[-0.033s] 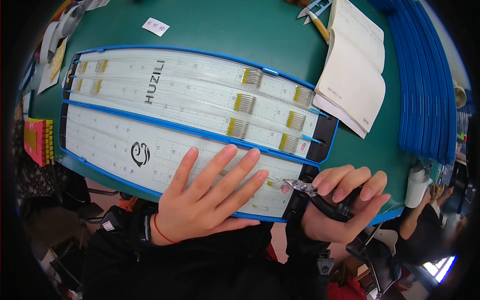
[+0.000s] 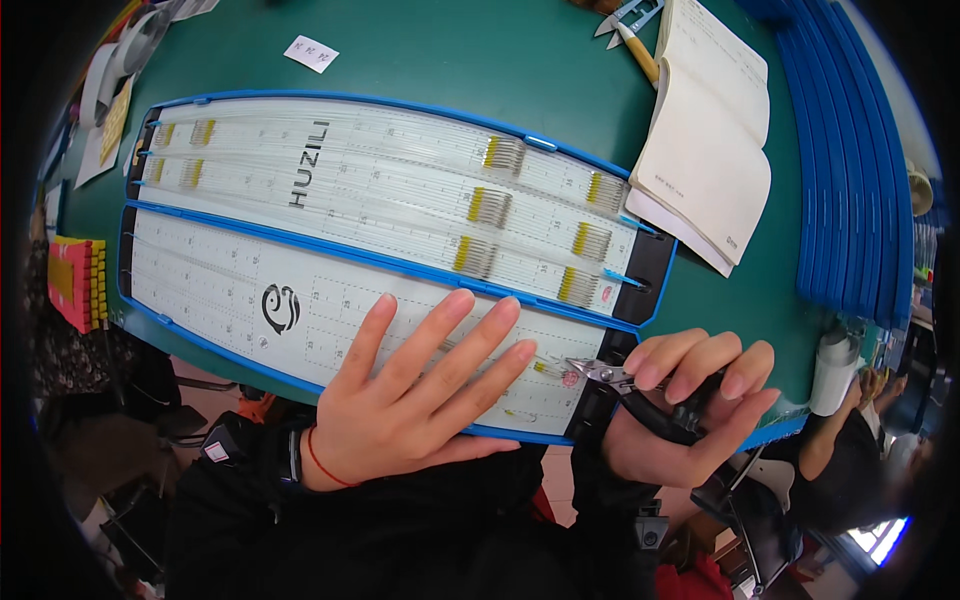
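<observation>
At the near edge of the green surface (image 2: 480,60): left hand (image 2: 420,400), released and flat, fingers spread, pressing the fine wires onto the lower white ruled board (image 2: 230,280) in its blue frame. Right of it: right hand (image 2: 690,410), clenched on black-handled cutters (image 2: 625,385), tips just beside a small yellow-banded wire end (image 2: 545,368) at the board's right end. Step judged: trimming a measured wire; next move calls for the tips set squarely on the wire. Far right: open notebook (image 2: 710,130), stacked blue frames (image 2: 850,170). Versus the earlier frame: no difference, both taken at the same instant
</observation>
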Demonstrator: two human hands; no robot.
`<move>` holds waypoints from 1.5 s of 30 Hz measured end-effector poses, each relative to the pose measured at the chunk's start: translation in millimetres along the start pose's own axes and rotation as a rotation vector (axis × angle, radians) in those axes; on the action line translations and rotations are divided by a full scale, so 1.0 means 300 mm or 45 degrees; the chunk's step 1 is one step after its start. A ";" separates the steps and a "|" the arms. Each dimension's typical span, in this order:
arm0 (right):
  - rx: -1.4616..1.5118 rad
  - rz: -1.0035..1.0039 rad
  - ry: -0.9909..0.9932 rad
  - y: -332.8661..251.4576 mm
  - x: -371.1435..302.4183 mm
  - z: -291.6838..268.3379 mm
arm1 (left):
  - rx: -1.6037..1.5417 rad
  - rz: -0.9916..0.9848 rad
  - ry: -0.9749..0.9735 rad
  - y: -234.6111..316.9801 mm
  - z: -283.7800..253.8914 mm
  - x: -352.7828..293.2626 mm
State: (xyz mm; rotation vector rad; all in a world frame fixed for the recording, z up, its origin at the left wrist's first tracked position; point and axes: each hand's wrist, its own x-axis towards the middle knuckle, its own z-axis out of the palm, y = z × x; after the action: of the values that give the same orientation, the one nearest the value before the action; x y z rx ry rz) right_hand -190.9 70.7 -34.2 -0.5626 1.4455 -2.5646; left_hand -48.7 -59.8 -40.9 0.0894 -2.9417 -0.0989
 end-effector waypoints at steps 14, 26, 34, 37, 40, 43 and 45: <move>-0.074 -0.027 0.122 -0.001 -0.008 0.026 | -0.042 -0.048 0.076 0.002 0.014 -0.019; 0.009 0.069 0.066 -0.010 -0.024 -0.003 | -0.061 -0.054 0.077 0.001 0.009 -0.019; 0.007 0.087 0.018 -0.013 -0.024 -0.009 | -0.119 0.143 0.291 -0.014 0.032 -0.041; 0.006 0.096 0.006 -0.016 -0.028 -0.007 | -0.177 0.136 0.285 -0.011 0.029 -0.041; -0.009 0.097 -0.005 -0.016 -0.031 -0.004 | -0.197 0.147 0.287 -0.013 0.028 -0.037; -0.015 0.094 -0.012 -0.018 -0.031 -0.004 | -0.185 0.172 0.268 -0.012 0.028 -0.036; -0.020 0.088 -0.012 -0.018 -0.032 -0.004 | -0.181 0.188 0.261 -0.015 0.029 -0.035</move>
State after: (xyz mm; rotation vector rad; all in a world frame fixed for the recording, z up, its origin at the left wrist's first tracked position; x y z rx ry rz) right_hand -182.2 77.5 -32.5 -0.5173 1.4564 -2.4967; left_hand -39.8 -62.9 -51.8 -0.1300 -2.7161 -0.2599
